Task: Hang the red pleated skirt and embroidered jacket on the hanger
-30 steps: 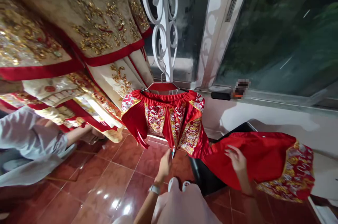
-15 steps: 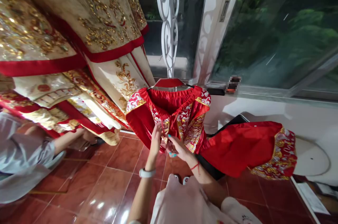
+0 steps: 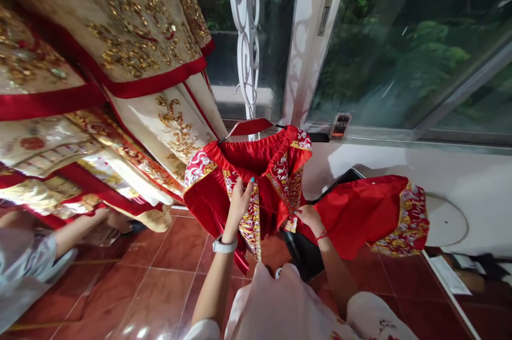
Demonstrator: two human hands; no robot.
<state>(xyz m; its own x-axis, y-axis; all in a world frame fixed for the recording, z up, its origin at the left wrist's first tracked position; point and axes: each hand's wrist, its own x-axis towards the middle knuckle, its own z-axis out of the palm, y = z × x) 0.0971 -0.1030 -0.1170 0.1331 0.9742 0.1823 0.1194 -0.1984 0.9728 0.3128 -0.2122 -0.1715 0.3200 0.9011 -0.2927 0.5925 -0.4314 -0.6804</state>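
Observation:
A red skirt (image 3: 276, 190) with gold and silver embroidered panels and a gathered waistband hangs from a red hanger (image 3: 251, 126). At its front left, my left hand (image 3: 239, 202) pinches the cloth just below the waistband, thumb and fingers close together. Lower on the right side, my right hand (image 3: 310, 216) has its fingers closed at the edge of an embroidered panel. A thin red cord (image 3: 276, 208) appears to stretch across the skirt's opening toward that hand. The two front panels stand apart between my hands.
Cream costumes (image 3: 140, 25) with gold sequins hang at the left. Another red embroidered garment (image 3: 360, 212) lies over a black chair (image 3: 306, 254). A white scrolled metal stand (image 3: 245, 52) rises behind the hanger. A person's arm (image 3: 80, 228) shows at the lower left.
My hands were close together in front of the skirt. Now they are apart, the left up near the waistband and the right out to the right, and the front panels have spread.

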